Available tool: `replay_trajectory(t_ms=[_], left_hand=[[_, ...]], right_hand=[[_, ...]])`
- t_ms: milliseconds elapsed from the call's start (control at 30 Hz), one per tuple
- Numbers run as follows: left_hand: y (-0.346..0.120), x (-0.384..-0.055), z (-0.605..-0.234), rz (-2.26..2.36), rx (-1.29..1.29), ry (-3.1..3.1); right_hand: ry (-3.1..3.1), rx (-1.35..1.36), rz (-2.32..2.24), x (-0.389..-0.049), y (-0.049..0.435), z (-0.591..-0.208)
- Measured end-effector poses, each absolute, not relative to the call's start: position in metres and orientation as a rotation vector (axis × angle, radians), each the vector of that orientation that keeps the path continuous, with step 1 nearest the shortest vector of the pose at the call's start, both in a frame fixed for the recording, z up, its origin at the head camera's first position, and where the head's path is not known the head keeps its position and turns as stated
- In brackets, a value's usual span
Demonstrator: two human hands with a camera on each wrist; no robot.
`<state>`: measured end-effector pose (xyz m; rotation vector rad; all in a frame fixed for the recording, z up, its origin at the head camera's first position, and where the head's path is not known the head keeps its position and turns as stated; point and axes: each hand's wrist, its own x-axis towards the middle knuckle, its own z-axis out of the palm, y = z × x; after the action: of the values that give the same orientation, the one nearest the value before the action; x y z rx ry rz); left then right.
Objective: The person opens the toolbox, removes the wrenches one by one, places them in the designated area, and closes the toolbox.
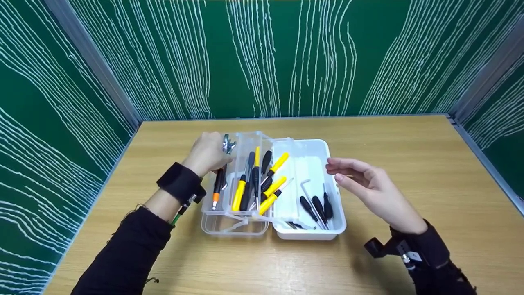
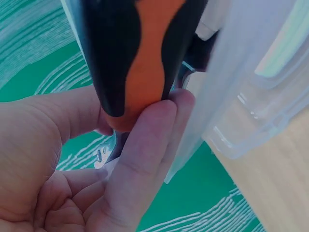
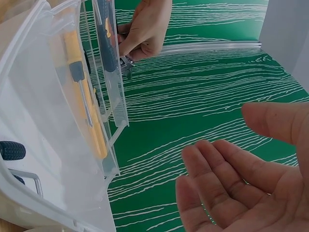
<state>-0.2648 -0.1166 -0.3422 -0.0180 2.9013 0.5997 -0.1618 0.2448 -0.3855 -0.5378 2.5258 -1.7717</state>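
My left hand is at the left tray of the open toolbox, pinching an adjustable wrench between thumb and fingers. The wrench's black-and-orange handle fills the top of the left wrist view; its shiny metal head sticks out past the hand. The clear tray holds several screwdrivers with yellow or black handles, among them a yellow screwdriver. My right hand hovers at the white box's right rim, thumb apart from the fingers, holding nothing. Whether it touches the rim I cannot tell.
In the white box lie several black-handled screwdrivers and a bent hex key. The clear lid is folded out under the tray on the wooden table. Green panels with white lines stand around the table.
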Motion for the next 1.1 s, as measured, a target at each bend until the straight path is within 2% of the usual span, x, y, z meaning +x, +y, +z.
replay_trajectory(t_ms=[600, 1100], left_hand=[[-0.14, -0.24, -0.326, 1.01, 0.065, 3.011], [-0.13, -0.219, -0.317, 1.405, 0.252, 3.124]], right_hand=[[2.52, -0.551, -1.77, -0.164, 0.244, -0.388], [2.481, -0.559, -1.782, -0.169, 0.237, -0.396]])
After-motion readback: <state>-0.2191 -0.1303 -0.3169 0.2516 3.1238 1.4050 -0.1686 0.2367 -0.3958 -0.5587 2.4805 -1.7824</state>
